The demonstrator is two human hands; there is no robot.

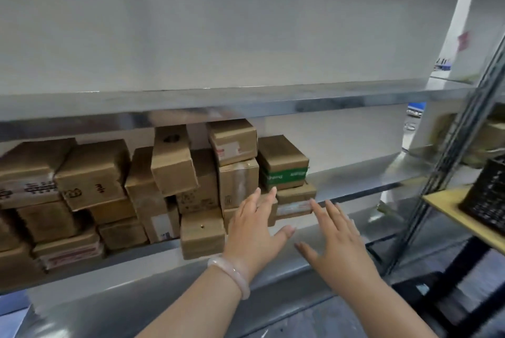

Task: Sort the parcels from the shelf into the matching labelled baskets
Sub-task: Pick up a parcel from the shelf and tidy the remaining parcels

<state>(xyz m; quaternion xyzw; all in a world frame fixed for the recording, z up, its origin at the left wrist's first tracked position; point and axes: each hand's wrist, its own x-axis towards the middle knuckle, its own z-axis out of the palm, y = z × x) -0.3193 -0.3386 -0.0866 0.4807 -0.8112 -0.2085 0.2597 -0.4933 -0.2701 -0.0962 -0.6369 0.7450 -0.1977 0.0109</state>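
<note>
Several brown cardboard parcels are piled on the metal shelf (355, 187), filling its left and middle. At the pile's right end a parcel with green tape (284, 164) rests on a flat parcel with a label (296, 202). My left hand (254, 231), with a pale bangle on the wrist, reaches out open, its fingertips at the parcels just left of the flat one. My right hand (337, 239) is also open, fingers spread, with its fingertips near the flat parcel's right corner. Neither hand holds anything.
A metal shelf board (218, 102) runs above the parcels. The right part of the parcel shelf is bare metal. At the right stands a dark rack post (448, 162), with a black basket (489, 201) on a yellowish board (448, 208) and more boxes behind.
</note>
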